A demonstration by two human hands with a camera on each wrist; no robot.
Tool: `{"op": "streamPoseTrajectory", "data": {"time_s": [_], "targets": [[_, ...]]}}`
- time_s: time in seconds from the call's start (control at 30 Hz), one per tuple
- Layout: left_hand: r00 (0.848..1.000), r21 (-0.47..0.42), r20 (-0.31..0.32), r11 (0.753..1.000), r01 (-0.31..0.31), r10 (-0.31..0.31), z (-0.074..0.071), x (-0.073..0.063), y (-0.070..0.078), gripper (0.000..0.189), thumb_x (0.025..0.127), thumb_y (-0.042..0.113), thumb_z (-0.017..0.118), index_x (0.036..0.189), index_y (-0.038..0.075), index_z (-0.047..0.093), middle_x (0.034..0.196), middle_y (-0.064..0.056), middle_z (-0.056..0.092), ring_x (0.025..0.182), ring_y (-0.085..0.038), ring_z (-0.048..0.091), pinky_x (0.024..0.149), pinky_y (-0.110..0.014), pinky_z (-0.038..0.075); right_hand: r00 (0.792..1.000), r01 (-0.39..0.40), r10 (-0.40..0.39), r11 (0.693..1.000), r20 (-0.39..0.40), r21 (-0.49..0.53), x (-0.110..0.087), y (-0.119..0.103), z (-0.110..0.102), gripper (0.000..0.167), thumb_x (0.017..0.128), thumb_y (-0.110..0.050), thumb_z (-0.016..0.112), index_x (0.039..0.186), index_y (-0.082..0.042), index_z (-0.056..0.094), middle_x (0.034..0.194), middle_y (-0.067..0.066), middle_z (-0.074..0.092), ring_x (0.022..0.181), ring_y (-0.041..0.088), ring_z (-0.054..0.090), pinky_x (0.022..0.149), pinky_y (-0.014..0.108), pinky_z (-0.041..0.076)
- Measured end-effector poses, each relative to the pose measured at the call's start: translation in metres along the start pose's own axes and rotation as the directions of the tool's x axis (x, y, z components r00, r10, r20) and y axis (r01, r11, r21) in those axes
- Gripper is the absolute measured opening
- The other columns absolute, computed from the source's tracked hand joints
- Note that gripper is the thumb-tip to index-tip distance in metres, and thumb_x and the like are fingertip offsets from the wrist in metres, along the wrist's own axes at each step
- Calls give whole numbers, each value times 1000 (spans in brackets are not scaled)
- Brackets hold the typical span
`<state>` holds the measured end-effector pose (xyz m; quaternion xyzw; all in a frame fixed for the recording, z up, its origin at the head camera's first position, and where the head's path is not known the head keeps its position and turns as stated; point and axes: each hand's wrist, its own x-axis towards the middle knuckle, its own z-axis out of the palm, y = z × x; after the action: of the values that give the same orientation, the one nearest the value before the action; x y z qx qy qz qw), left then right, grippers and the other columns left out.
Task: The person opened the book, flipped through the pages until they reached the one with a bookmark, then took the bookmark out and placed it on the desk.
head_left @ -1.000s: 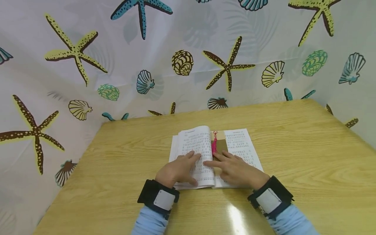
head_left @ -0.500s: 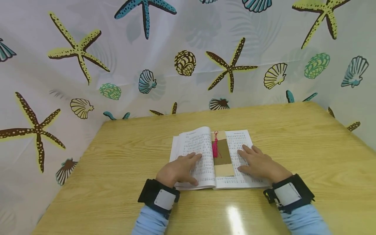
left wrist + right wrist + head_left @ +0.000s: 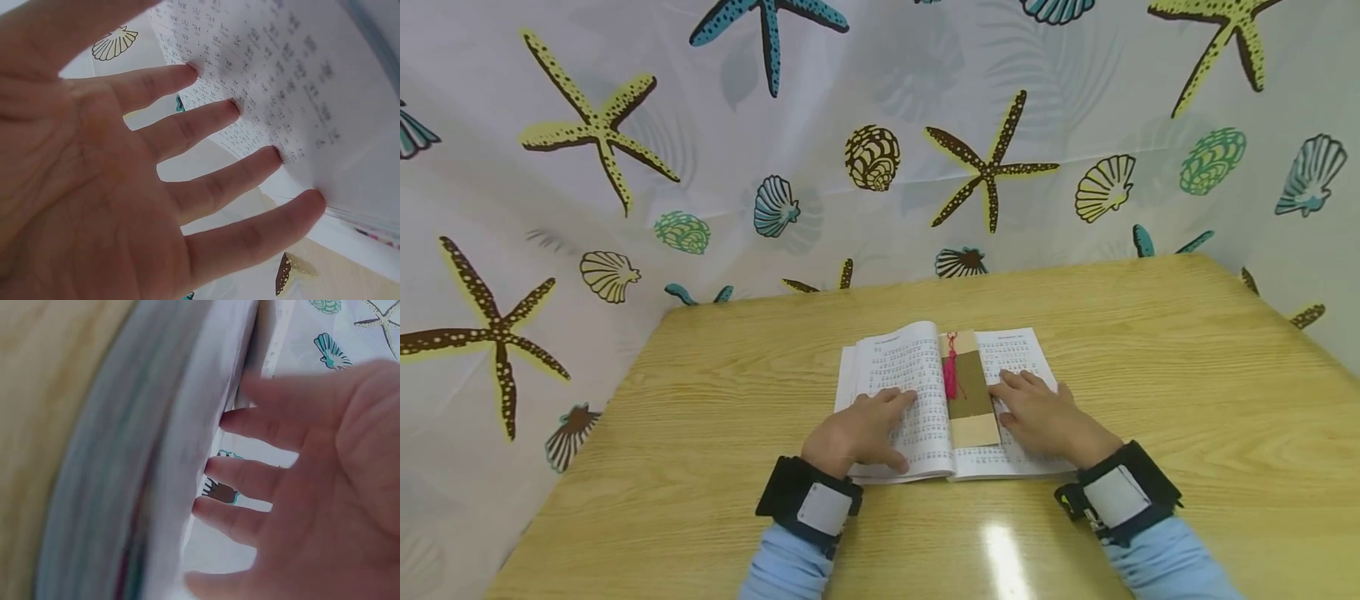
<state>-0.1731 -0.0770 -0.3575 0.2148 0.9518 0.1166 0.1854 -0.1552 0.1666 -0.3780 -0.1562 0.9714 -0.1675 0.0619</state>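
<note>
An open book (image 3: 898,354) with printed pages lies on the table. Along its inner fold, on the right page, rests a brown and tan bookmark (image 3: 973,392) with a pink tassel (image 3: 951,372). My left hand (image 3: 857,433) rests on the left page, fingers spread and straight; in the left wrist view the fingertips (image 3: 272,156) touch the printed paper. My right hand (image 3: 1047,417) lies on the right page, its fingertips right at the bookmark's right edge. In the right wrist view its fingers (image 3: 244,478) reach straight to the page.
The book lies on a wooden table (image 3: 737,375). Behind it hangs a pale cloth (image 3: 820,125) printed with starfish and shells. Black straps (image 3: 808,504) with white plates circle both wrists, above light blue sleeves (image 3: 786,562).
My right hand has slid off the bookmark to the right, then come back a little left to its edge, uncovering the bookmark. My left hand stays on the left page.
</note>
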Motion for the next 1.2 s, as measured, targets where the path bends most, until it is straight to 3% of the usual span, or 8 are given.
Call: {"op": "streamPoseTrajectory", "data": {"time_s": [0.13, 0.23, 0.33, 0.43, 0.57, 0.67, 0.77, 1.2], "targets": [[1000, -1, -4, 1000, -2, 2, 0, 0, 0, 90, 78, 23, 90, 155, 15, 43, 158, -9, 41, 139, -39, 42, 107, -56, 43, 996, 14, -11, 999, -84, 39, 1, -3, 1, 29, 101, -7, 55, 126, 1, 66, 143, 29, 51, 135, 53, 41, 101, 84, 21], [1000, 2, -2, 1000, -1, 1, 0, 0, 0, 90, 79, 23, 90, 155, 16, 43, 158, -9, 40, 139, -39, 42, 106, -56, 44, 989, 35, -20, 995, -148, 94, 5, -6, 4, 20, 102, -13, 56, 108, 0, 70, 118, 21, 66, 120, 47, 56, 97, 82, 29], [1000, 7, 1, 1000, -1, 1, -1, 1, 0, 90, 79, 23, 89, 155, 16, 43, 158, -9, 40, 140, -40, 41, 106, -58, 43, 982, 34, -11, 993, -191, 114, 8, -11, 6, 17, 98, -17, 62, 90, -4, 68, 90, 8, 66, 93, 34, 62, 85, 64, 47], [1000, 9, 4, 1000, -2, 2, -1, 1, 0, 90, 80, 23, 89, 155, 16, 42, 158, -9, 39, 140, -41, 41, 106, -58, 43, 979, 17, 5, 994, -206, 107, 11, -15, 7, 15, 93, -14, 68, 81, -5, 64, 80, 3, 59, 77, 23, 54, 66, 40, 47], [1000, 19, -4, 1000, -6, 6, 0, 1, 0, 90, 79, 23, 90, 155, 15, 42, 158, -10, 40, 139, -40, 42, 105, -58, 44, 977, 8, 14, 994, -212, 106, 11, -16, 9, 19, 92, -11, 69, 75, -5, 61, 87, 8, 61, 81, 26, 55, 63, 36, 46], [1000, 22, -8, 1000, -5, 6, 0, 0, 0, 90, 79, 24, 90, 155, 15, 43, 158, -10, 40, 138, -41, 42, 105, -58, 44, 976, 6, 14, 996, -218, 91, 9, -17, 9, 22, 91, -11, 69, 72, -6, 60, 108, 23, 66, 100, 40, 62, 79, 48, 54], [1000, 22, -9, 1000, -1, 1, 0, 0, 0, 90, 79, 24, 90, 155, 16, 43, 158, -10, 40, 139, -41, 42, 105, -58, 44, 975, 6, 12, 997, -220, 77, 8, -17, 9, 23, 91, -11, 70, 70, -6, 61, 129, 33, 59, 119, 52, 55, 94, 61, 50], [1000, 24, -12, 1000, 0, 0, 1, 1, 1, 91, 78, 23, 90, 155, 16, 43, 158, -9, 40, 137, -39, 43, 106, -56, 44, 985, -46, 59, 996, -164, 79, 4, -4, 4, 26, 91, -16, 69, 68, -8, 62, 139, 37, 50, 127, 61, 44, 94, 75, 41]]}}
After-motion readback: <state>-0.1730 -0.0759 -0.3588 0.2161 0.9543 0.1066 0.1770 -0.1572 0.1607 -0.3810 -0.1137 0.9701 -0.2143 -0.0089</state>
